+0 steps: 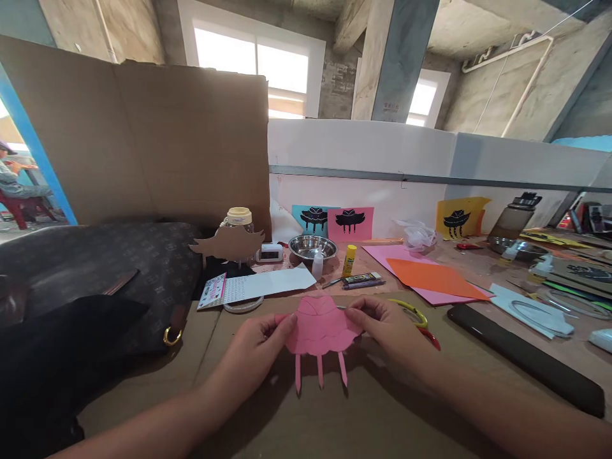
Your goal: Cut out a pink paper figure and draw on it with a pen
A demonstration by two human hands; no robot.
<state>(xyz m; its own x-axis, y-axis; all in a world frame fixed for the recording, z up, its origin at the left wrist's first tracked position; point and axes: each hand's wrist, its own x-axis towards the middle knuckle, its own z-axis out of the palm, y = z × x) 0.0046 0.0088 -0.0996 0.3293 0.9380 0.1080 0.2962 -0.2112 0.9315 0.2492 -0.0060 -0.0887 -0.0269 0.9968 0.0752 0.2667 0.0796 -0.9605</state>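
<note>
A pink paper cutout (321, 328), with a rounded top, scalloped lower edge and three thin pointed strips hanging below, is held up over a brown cardboard sheet (229, 395). Pencil-like lines run across its face. My left hand (265, 347) pinches the left edge between thumb and fingers. On the opposite edge, my right hand (382, 325) grips it the same way. Behind my right hand lie scissors with yellow and red handles (415, 313), partly hidden by it. A glue stick (350, 260) stands beyond the cutout.
A dark bag (119, 287) fills the left side. At the back stand a metal bowl (313, 247), a small white bottle (318, 264) and decorated cards (354, 223). Orange paper (433, 278) and a long black case (526, 357) lie on the right.
</note>
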